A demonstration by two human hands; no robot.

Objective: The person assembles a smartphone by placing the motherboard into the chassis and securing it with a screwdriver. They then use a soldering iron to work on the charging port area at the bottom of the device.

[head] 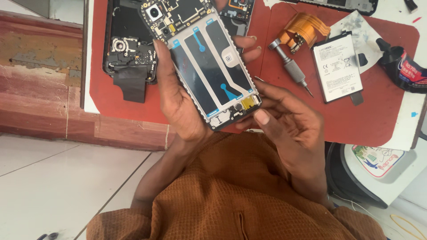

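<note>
From the head camera, the left hand [178, 95] wraps around an opened phone [202, 60] with its back off, holding it above the red mat [378, 120]. The right hand [289, 122] pinches the phone's bottom corner. A screwdriver [290, 66] and battery [337, 66] lie nearby.

Opened phone frame [204, 66]: black, pale blue adhesive strips, white tab. Work mat [356, 115] beneath it: brick red. Right of the frame: battery [336, 66] white with black print; tape roll [307, 27] amber-orange; screwdriver [290, 66] grey metal. Below the frame: shirt [231, 195] rust-brown, finely textured weave.
</note>
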